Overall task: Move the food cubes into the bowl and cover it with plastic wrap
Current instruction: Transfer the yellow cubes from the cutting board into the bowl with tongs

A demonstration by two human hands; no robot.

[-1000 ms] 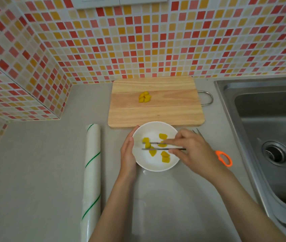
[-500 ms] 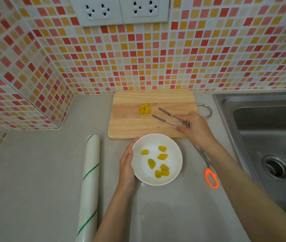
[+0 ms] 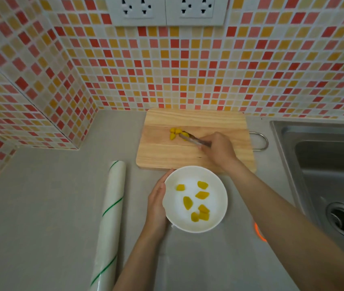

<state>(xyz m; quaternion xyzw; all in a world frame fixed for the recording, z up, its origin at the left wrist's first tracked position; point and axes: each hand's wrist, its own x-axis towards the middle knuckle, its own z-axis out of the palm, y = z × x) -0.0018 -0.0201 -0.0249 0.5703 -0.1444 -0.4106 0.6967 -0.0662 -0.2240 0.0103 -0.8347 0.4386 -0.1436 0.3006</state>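
Note:
A white bowl (image 3: 219,215) sits on the grey counter and holds several yellow food cubes (image 3: 202,194). My left hand (image 3: 156,204) cups the bowl's left rim. A small pile of yellow cubes (image 3: 174,133) lies on the wooden cutting board (image 3: 167,156) behind the bowl. My right hand (image 3: 219,151) grips metal tongs (image 3: 194,139) whose tips are pinched around a cube at the right edge of that pile. A roll of plastic wrap (image 3: 110,217) with green stripes lies left of the bowl.
A steel sink (image 3: 324,171) fills the right side. An orange scissors handle (image 3: 258,232) peeks out under my right forearm. The tiled wall with sockets stands right behind the board, and it juts out at the left.
My right hand carried the tongs from the bowl up to the board and brought their tips onto the cube pile. The left hand stayed on the bowl.

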